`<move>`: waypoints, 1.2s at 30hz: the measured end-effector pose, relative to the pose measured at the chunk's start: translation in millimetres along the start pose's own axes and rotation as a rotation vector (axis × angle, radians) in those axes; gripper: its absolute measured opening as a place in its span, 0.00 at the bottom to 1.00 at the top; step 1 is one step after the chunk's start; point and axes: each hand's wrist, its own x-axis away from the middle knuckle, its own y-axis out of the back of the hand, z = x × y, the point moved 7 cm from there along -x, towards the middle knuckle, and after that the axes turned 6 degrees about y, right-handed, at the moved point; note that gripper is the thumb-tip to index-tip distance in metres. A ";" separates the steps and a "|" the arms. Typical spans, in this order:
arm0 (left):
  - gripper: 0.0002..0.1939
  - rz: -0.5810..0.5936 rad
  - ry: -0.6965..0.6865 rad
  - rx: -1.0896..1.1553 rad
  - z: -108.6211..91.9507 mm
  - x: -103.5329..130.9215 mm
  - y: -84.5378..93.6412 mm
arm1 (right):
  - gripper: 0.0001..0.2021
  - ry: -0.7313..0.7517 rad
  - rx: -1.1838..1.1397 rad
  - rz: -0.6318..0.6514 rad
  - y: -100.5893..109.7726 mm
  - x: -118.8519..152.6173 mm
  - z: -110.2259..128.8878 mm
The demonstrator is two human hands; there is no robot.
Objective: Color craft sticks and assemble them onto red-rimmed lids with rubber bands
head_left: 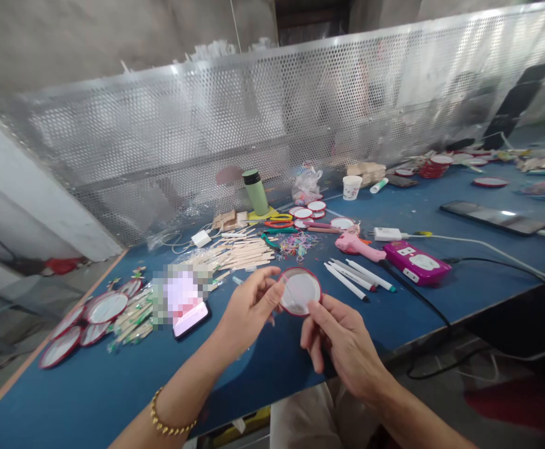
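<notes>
Blue tabletop [108, 390], perforated screen [272, 109] behind; left hand [250, 305], right hand [340, 337] holding red-rimmed disc [302, 288].

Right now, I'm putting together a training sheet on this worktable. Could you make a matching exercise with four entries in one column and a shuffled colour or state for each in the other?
Column one:
1. Left hand and right hand
2. Glue gun
3. Socket box
4. Bottle

Column two:
A. Purple
B. Green with a dark lid
C. Holding a red-rimmed disc
D. Pink

Right pairs: 1-C, 2-D, 3-A, 4-B
</notes>
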 end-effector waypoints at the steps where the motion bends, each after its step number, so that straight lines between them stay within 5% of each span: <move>1: 0.22 0.049 0.074 0.059 3.4 0.0 -3.8 | 0.21 0.006 0.011 0.006 -0.6 -0.1 0.2; 7: 0.16 0.198 0.222 0.291 4.9 5.7 -19.0 | 0.19 0.074 -0.048 0.029 -3.0 -0.8 1.9; 16: 0.14 -0.019 0.213 0.239 10.0 2.9 -8.3 | 0.22 0.106 -0.061 0.040 -2.9 4.3 -0.6; 30: 0.15 -0.027 0.164 0.200 3.5 6.1 -6.4 | 0.19 0.028 -0.219 0.126 -9.4 6.8 6.7; 36: 0.17 -0.031 0.125 0.217 -1.3 7.6 -6.4 | 0.16 -0.154 -0.394 0.056 -8.4 10.5 -2.5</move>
